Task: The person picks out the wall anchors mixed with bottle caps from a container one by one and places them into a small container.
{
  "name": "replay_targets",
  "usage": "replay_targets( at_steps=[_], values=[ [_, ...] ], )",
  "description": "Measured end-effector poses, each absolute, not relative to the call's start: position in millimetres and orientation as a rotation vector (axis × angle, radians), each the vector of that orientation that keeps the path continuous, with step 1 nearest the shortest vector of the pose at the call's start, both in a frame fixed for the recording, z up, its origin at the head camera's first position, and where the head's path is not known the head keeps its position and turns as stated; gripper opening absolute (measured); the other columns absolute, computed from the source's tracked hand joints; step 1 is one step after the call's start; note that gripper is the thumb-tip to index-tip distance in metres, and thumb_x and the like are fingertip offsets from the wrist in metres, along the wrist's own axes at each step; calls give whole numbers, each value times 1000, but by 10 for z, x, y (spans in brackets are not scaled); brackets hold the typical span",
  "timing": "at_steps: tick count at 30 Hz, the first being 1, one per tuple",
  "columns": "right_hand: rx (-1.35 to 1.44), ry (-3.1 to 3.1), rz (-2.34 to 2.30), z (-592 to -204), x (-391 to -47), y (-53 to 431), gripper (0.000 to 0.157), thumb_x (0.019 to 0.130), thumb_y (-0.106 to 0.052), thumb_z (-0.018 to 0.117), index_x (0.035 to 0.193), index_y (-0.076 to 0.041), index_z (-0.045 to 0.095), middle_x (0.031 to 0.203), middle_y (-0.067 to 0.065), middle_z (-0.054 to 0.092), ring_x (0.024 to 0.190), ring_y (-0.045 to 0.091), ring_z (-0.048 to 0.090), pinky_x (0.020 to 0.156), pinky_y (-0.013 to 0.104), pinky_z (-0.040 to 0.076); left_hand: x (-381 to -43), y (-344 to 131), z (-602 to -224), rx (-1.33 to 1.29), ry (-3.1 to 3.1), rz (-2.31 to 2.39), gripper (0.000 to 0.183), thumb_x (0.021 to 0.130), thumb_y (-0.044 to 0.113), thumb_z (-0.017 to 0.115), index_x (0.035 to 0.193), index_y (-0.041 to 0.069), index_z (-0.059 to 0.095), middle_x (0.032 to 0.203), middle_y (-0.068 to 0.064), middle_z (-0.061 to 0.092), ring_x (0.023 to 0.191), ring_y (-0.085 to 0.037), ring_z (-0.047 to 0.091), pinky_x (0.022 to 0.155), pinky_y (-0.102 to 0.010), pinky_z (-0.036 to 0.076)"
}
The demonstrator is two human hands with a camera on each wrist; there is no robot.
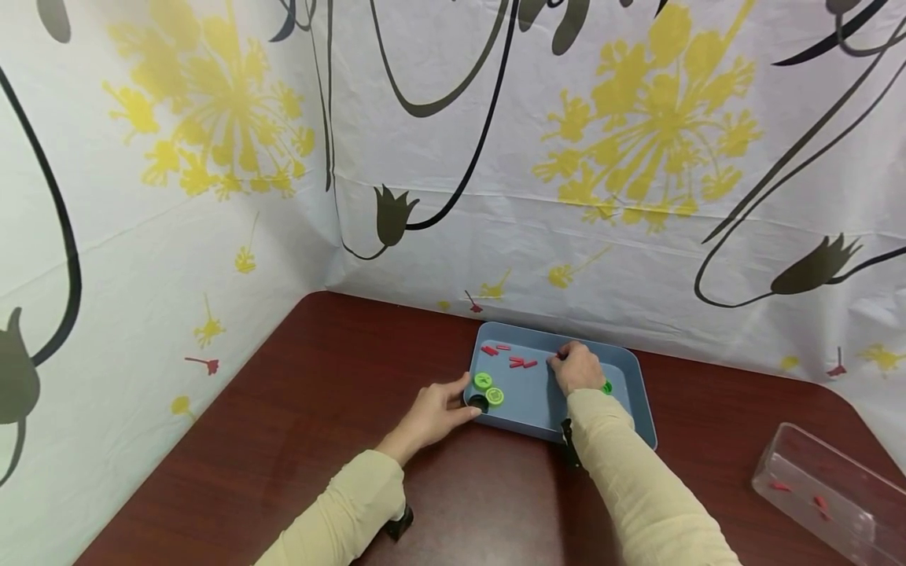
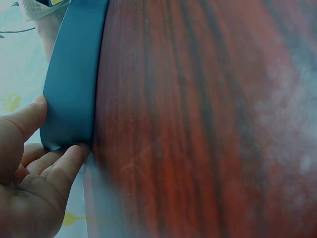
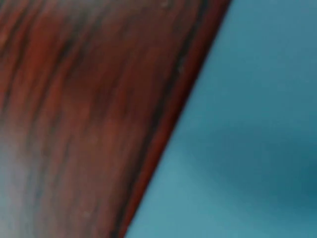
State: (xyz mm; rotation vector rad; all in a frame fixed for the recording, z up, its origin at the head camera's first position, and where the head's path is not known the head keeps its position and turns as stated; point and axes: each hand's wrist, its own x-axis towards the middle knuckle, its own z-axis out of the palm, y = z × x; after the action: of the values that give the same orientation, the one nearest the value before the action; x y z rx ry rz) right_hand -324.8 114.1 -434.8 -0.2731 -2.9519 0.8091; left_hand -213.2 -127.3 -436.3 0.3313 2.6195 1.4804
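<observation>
A shallow blue-grey tray (image 1: 524, 428) lies on the table. At its near left corner my left hand (image 1: 433, 410) grips the rim, thumb and fingers on either side of the corner, as the left wrist view also shows. Next to that hand, inside the tray, are two green round caps (image 1: 495, 395) and a black round cap (image 1: 478, 403). Several short red sticks (image 1: 517, 362) lie toward the back left. My right hand (image 1: 580, 368) reaches into the tray, its fingertips pinching a small dark thing, mostly hidden. Another green piece (image 1: 607, 387) shows partly behind that hand.
A clear plastic box (image 1: 814, 491) with a few red sticks stands on the dark red wooden table (image 1: 283, 440) at the right. Behind the table hangs a white patterned cloth (image 1: 439, 157), close to the tray's back edge. The right wrist view shows only table and tray surface.
</observation>
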Motion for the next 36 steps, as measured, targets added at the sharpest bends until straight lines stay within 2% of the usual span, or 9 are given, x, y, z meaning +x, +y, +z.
replay_targets(
  at_steps=[27, 36],
  values=[
    [-287, -2895, 968, -4382, -3240, 1239, 25, 83, -27, 71, 94, -6, 64, 96, 15, 67, 85, 31, 59, 68, 40, 44, -2137, -1266, -4355, 348, 2630, 1475, 64, 88, 22, 67, 142, 3, 39, 144, -14, 42, 121, -25, 53, 94, -37, 49],
    [-241, -2829, 1038, -4379, -3206, 1287, 28, 83, -27, 72, 93, -2, 66, 84, 13, 67, 79, 30, 59, 66, 37, 43, -2131, -1257, -4360, 359, 2628, 1480, 64, 89, 23, 66, 142, 3, 38, 144, -14, 42, 120, -26, 54, 92, -36, 50]
  ],
)
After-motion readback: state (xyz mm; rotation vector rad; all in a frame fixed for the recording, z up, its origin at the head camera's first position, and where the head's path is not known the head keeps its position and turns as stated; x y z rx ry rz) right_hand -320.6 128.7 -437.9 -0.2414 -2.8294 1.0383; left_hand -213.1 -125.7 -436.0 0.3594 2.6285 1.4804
